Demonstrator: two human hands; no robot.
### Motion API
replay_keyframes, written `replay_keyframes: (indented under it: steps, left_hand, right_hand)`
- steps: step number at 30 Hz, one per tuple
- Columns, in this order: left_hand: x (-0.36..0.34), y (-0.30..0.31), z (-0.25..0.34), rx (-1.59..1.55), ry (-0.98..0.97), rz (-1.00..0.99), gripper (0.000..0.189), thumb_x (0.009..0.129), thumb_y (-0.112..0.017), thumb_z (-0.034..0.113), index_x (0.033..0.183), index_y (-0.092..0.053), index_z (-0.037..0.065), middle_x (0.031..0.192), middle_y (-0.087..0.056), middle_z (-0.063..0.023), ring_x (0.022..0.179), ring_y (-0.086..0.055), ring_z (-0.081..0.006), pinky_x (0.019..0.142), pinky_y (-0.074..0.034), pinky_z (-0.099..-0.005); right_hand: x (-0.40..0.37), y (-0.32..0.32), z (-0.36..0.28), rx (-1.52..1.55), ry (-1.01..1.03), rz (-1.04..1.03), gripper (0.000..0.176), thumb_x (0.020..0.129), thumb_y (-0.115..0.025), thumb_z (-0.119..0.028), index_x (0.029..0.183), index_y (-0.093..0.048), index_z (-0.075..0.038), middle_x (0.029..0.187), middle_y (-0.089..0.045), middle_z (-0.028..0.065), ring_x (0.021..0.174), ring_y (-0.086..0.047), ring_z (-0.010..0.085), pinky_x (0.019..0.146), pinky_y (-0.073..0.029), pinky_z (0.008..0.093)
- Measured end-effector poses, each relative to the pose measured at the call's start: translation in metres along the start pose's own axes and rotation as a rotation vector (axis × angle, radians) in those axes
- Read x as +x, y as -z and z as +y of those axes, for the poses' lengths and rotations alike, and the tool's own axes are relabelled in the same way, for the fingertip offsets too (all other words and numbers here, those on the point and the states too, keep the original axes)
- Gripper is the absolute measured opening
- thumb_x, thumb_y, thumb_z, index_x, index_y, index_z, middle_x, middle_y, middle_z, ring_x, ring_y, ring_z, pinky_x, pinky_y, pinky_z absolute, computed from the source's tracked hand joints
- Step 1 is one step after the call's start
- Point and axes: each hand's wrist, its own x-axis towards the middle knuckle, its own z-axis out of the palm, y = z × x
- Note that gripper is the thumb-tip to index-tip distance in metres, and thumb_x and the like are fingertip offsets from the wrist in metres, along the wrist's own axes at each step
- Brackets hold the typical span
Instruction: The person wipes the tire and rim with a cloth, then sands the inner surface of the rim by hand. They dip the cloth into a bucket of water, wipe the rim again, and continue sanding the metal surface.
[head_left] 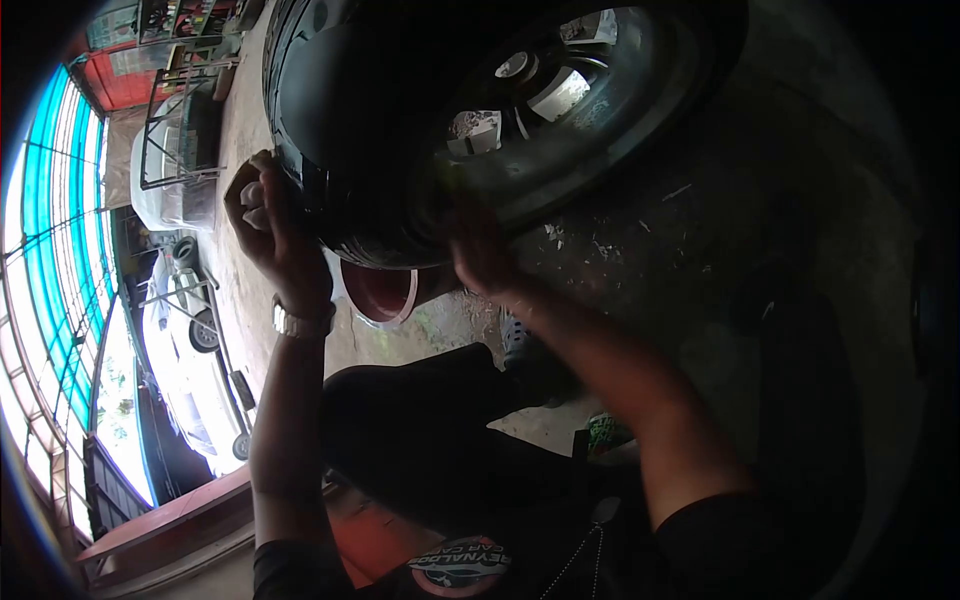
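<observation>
We see a car wheel held up off the ground between two bare hands, its black tyre filling the upper middle of the view and the grey alloy rim with its spokes turned toward the right. The left hand is on the tread at the tyre's left edge, its fingers curled tight against the rubber with the nails showing, so it has a closed hold on the tyre; a metal wristwatch sits on that wrist. The right hand lies against the lower sidewall just below the rim, touching the tyre, but its fingers are lost in shadow and we cannot tell whether they are flat or hooked on. Just below the tyre, between the two forearms, a red basin stands on the concrete floor, which is littered with small pale scraps. Nearer us are the person's dark trousers and a light-coloured shoe beside them. Well apart, at the left edge, we make out a white car and, above it, a white vehicle with a metal frame standing over it.
</observation>
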Motion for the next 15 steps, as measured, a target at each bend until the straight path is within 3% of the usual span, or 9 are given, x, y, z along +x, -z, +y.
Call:
replay_keyframes:
  steps: [1, 3, 5, 8, 9, 11, 14, 15]
  left_hand:
    - [-0.001, -0.004, -0.007, 0.028, -0.046, 0.053, 0.026, 0.105, -0.058, 0.019, 0.124, -0.055, 0.003, 0.092, -0.061, -0.0002, 0.082, -0.054, -0.0062, 0.072, -0.044, -0.0223]
    - [-0.007, -0.007, -0.009, -0.026, 0.030, 0.131, 0.036, 0.104, -0.060, 0.023, 0.131, -0.056, -0.001, 0.108, -0.054, -0.0027, 0.103, -0.057, -0.0129, 0.097, -0.044, -0.0303]
    - [-0.010, -0.011, -0.010, -0.051, 0.011, 0.156, 0.036, 0.103, -0.062, 0.025, 0.128, -0.057, -0.001, 0.108, -0.055, -0.0026, 0.101, -0.057, -0.0118, 0.094, -0.044, -0.0290]
    - [-0.014, -0.012, -0.002, -0.045, 0.031, 0.175, 0.031, 0.102, -0.063, 0.024, 0.122, -0.057, 0.000, 0.103, -0.058, -0.0026, 0.093, -0.055, -0.0093, 0.085, -0.044, -0.0262]
    - [-0.015, -0.013, 0.001, -0.015, 0.036, 0.180, 0.031, 0.102, -0.062, 0.022, 0.124, -0.055, 0.002, 0.105, -0.060, -0.0045, 0.093, -0.056, -0.0100, 0.085, -0.045, -0.0265]
    - [-0.018, -0.015, 0.005, 0.109, -0.051, 0.160, 0.033, 0.103, -0.061, 0.021, 0.128, -0.051, 0.002, 0.114, -0.062, -0.0092, 0.099, -0.057, -0.0132, 0.090, -0.046, -0.0302]
    - [-0.021, -0.019, 0.003, 0.069, -0.050, 0.156, 0.036, 0.103, -0.061, 0.021, 0.130, -0.049, 0.001, 0.119, -0.060, -0.0105, 0.104, -0.057, -0.0145, 0.093, -0.045, -0.0323]
    - [-0.021, -0.020, 0.005, 0.004, -0.007, 0.144, 0.037, 0.103, -0.061, 0.021, 0.133, -0.048, 0.003, 0.120, -0.059, -0.0102, 0.105, -0.056, -0.0143, 0.092, -0.046, -0.0319]
  right_hand:
    - [-0.002, 0.019, 0.028, -0.098, 0.120, -0.101, 0.049, 0.093, -0.052, -0.012, 0.140, -0.049, -0.001, 0.143, -0.050, 0.0260, 0.137, -0.046, 0.0404, 0.115, -0.034, 0.0508]
    - [0.033, 0.103, 0.063, -0.560, 0.132, -0.508, 0.052, 0.093, -0.052, -0.014, 0.144, -0.048, -0.003, 0.145, -0.049, 0.0227, 0.139, -0.044, 0.0392, 0.115, -0.033, 0.0509]
    - [0.059, 0.173, 0.117, -1.140, 0.360, -0.359, 0.054, 0.093, -0.052, -0.017, 0.145, -0.046, -0.003, 0.148, -0.048, 0.0202, 0.143, -0.040, 0.0385, 0.117, -0.031, 0.0508]
    - [0.045, 0.119, 0.102, -0.942, -0.072, -0.123, 0.052, 0.096, -0.047, -0.016, 0.146, -0.044, -0.003, 0.150, -0.046, 0.0203, 0.145, -0.036, 0.0372, 0.119, -0.026, 0.0514]
    - [0.054, 0.078, 0.087, -0.524, -0.725, -0.449, 0.052, 0.100, -0.042, -0.018, 0.150, -0.039, -0.003, 0.150, -0.047, 0.0202, 0.145, -0.036, 0.0375, 0.120, -0.022, 0.0531]
    - [-0.006, -0.013, 0.063, -0.188, -0.121, -0.060, 0.048, 0.102, -0.041, -0.021, 0.145, -0.044, -0.002, 0.137, -0.056, 0.0204, 0.135, -0.047, 0.0405, 0.115, -0.029, 0.0560]
    - [0.015, 0.060, 0.037, -0.092, -0.081, -0.320, 0.039, 0.099, -0.049, -0.024, 0.130, -0.059, -0.003, 0.142, -0.053, 0.0228, 0.137, -0.045, 0.0362, 0.117, -0.029, 0.0449]
    - [0.052, 0.101, 0.030, -0.536, -0.171, -0.809, 0.037, 0.097, -0.050, -0.022, 0.127, -0.059, -0.001, 0.142, -0.052, 0.0232, 0.135, -0.046, 0.0365, 0.116, -0.032, 0.0447]
